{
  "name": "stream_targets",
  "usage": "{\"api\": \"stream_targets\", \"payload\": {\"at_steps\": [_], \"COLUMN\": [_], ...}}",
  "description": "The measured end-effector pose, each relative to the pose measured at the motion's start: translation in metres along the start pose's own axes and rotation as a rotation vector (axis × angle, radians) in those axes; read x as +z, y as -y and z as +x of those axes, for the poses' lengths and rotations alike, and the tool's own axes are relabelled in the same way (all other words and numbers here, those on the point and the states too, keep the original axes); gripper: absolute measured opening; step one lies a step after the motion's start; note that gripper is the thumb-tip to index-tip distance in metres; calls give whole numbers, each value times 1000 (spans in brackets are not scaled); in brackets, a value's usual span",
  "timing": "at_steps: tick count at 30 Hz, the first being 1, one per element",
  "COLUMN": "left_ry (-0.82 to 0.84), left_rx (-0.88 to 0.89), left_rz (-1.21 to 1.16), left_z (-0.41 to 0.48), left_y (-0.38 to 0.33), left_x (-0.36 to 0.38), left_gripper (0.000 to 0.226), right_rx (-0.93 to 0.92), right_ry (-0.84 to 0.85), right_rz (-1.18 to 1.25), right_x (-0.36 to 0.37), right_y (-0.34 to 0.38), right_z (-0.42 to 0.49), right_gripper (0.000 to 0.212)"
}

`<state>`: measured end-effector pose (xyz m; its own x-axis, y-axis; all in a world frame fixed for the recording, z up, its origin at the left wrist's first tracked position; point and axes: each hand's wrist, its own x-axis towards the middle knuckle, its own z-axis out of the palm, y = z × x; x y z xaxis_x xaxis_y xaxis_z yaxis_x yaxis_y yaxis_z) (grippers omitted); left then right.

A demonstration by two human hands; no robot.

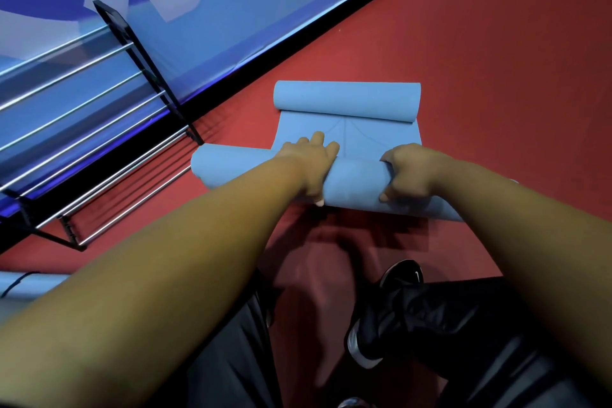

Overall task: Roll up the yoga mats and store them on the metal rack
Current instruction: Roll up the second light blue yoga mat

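Mid-roll: the left hand (311, 166) and right hand (409, 172) both clasp the blue yoga mat (356, 179) at its near roll. Next, I judge, push it over the far flat stretch, then lift it to the metal rack (150, 76) on the left.

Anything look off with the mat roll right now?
Yes. The roll under the left hand and right hand lies skewed, its left end jutting past the edge of the flat mat toward the metal rack. The mat's far end is curled into its own roll.
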<state>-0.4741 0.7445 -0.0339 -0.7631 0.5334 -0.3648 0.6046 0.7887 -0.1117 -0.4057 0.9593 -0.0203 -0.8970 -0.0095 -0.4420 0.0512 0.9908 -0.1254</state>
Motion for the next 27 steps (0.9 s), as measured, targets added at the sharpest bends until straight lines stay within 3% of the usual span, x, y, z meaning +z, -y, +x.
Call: {"api": "stream_targets", "payload": {"at_steps": [4,9,11,14,19,22,24,27], "left_ry": [-26,68,78,120,163,108,79,100], "left_rx": [-22,-47,-51,-62,-37,8,39,35], "left_rz": [-115,-308,-334,-272,-68,-48,-107,-208], "left_z": [2,5,6,10,9,8,10,12], "left_y": [-5,2,4,5,2,-3,-2,3], "left_x": [-7,-11,-8,-2,2,-3,-6,-6], "left_gripper": [64,51,53,66,110,102,83,65], "right_rx": [-4,-33,-32,-12,6,7,2,7], "right_ry": [18,-33,-102,-102,7,13,25,18], "right_rz": [-25,-100,-116,-95,-36,-20,-15,-94], "right_x": [1,15,17,12,7,7,7,14], "right_y": [1,0,2,4,3,-1,-2,-6], "right_z": [-4,-5,-3,0,3,5,3,1], "right_gripper": [71,129,125,100,75,68,80,124]}}
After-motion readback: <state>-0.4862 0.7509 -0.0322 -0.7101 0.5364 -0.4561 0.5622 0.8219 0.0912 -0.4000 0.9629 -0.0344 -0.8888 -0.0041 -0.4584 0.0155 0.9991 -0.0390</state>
